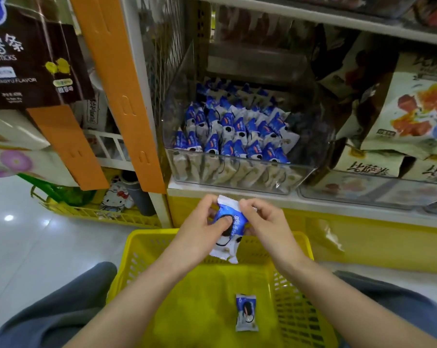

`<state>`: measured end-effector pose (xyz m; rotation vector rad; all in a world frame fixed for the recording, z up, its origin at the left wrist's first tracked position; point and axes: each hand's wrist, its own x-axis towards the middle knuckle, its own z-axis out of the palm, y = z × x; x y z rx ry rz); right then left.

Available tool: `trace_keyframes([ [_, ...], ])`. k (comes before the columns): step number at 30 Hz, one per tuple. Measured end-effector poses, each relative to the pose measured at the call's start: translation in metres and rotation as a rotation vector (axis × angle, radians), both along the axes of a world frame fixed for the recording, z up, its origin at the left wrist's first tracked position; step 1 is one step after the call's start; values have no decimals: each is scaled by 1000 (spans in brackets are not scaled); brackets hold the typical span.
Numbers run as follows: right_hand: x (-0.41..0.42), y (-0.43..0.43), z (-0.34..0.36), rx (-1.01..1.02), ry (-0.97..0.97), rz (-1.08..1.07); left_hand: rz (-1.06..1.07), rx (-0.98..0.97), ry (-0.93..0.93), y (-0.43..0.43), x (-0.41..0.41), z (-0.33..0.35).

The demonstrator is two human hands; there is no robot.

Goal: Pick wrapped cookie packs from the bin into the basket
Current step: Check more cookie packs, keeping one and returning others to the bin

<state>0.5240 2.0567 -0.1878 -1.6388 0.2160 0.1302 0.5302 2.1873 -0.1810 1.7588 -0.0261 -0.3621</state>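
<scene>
A clear plastic bin on the shelf holds several blue-and-white wrapped cookie packs. Below it, a yellow basket sits between my knees, with one wrapped pack lying flat on its floor. Both hands hold another cookie pack upright over the basket's far rim. My left hand pinches its left side with the thumb across the front. My right hand pinches its upper right corner.
Beige snack bags stack to the right of the bin. An orange cardboard display with brown potato-stick bags hangs at the left. A low yellow rack with a cat-figure item stands on the glossy floor at the left.
</scene>
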Motion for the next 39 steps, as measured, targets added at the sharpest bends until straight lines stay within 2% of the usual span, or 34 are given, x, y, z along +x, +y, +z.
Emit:
trace_keyframes([
  [8,-1,-4,-9,-16,-33,-27,83,-168,63,-6,-4,-2],
  [12,-6,1,-10,63,-1,37,260,-221,93,-6,-5,-6],
  [15,-12,0,-12,-45,63,172,426,-317,124,-7,-3,-7],
  [19,-10,-10,-6,-20,-14,154,468,-423,154,-4,-1,-3],
  [22,-3,-23,1,13,-89,19,352,-288,107,5,2,-3],
  [25,1,-32,6,-6,-126,-42,151,-80,-27,6,1,-6],
  [27,1,-35,6,-114,-177,-9,76,50,-139,3,-2,-11],
  [31,-7,-32,2,-391,-255,161,15,180,-318,-1,-9,-17],
  [36,-16,-33,-2,-479,-277,237,40,107,-345,-7,-13,-19],
  [39,-18,-38,-5,-613,-309,195,81,-32,-214,-14,-17,-23],
])
